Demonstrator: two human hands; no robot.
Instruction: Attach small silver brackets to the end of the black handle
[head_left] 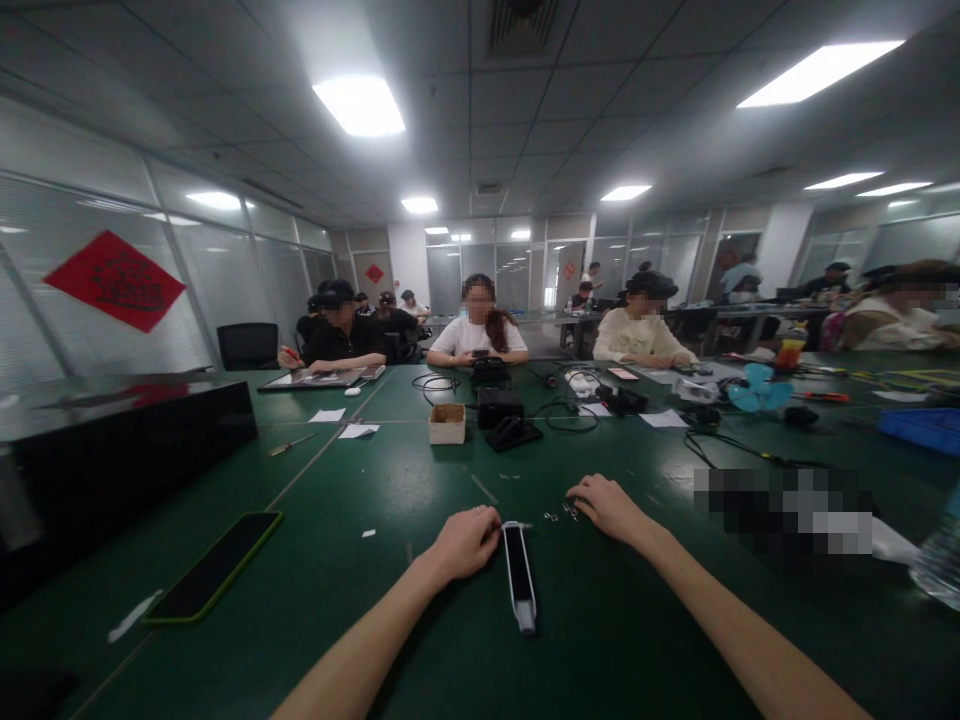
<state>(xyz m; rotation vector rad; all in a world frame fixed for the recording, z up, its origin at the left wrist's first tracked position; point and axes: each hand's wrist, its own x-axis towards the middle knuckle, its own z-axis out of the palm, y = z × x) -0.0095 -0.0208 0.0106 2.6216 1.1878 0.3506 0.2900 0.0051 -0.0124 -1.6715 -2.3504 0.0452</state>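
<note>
My left hand (pixel 466 542) rests on the green table with its fingers curled closed. Its fingertips are at the top end of a slim white device with a long black screen (pixel 519 570), which lies flat. A thin piece shows beside these fingertips; what the hand holds, if anything, I cannot make out. My right hand (pixel 606 505) reaches down to the table, fingers bent and slightly apart. Several small shiny metal pieces (pixel 571 511) lie by its fingertips, between the two hands.
A green-edged phone (pixel 217 567) lies left, with a screwdriver (pixel 291 445) farther off. A small box (pixel 447 424) and a black device (pixel 501 410) stand ahead. Cables, a blue fan (pixel 759 388) and a blue tray (pixel 919 428) are right. People sit across the table.
</note>
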